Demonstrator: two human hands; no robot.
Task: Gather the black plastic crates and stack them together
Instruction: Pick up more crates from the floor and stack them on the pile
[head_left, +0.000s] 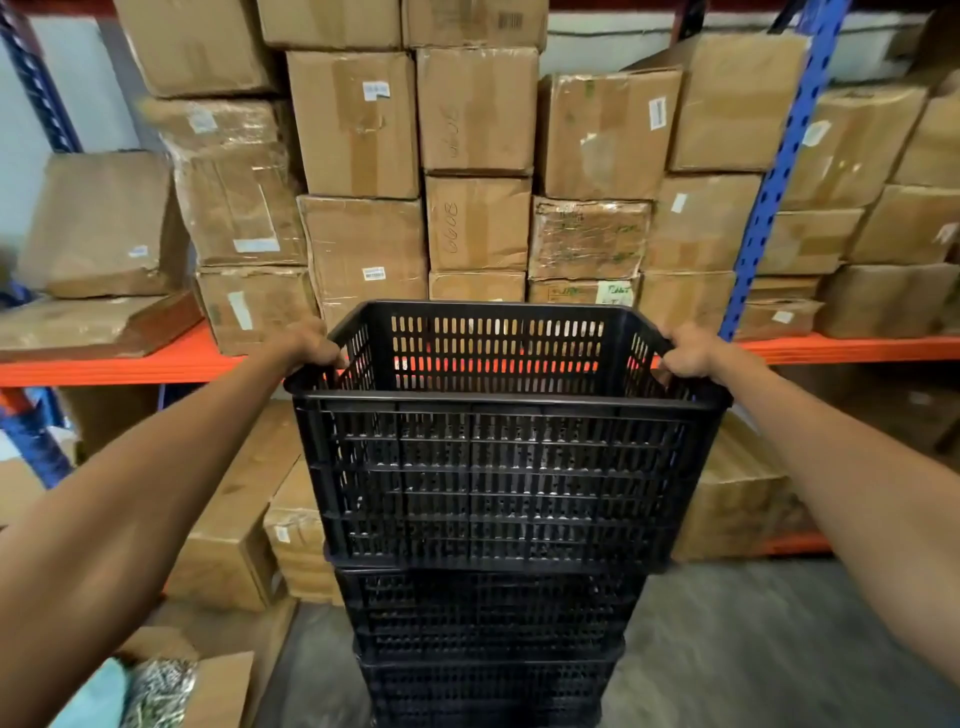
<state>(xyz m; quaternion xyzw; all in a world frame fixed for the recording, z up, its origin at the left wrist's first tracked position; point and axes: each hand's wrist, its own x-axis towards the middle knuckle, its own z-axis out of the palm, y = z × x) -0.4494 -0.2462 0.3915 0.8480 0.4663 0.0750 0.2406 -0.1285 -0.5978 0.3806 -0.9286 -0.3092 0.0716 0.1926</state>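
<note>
A black slotted plastic crate (498, 467) fills the middle of the view, open side up. My left hand (310, 345) grips its left rim and my right hand (688, 351) grips its right rim. Directly beneath it stands a stack of more black crates (488, 654) on the floor, and the held crate sits at the top of that stack. I cannot tell whether it rests fully on the crate below. The inside of the top crate looks empty.
Behind the crates stands a rack with orange beams (104, 371) and blue uprights (774, 197), packed with cardboard boxes (358, 130). More boxes (244, 519) sit under the shelf. An open box (208, 686) lies at lower left. Grey floor (753, 649) shows at right.
</note>
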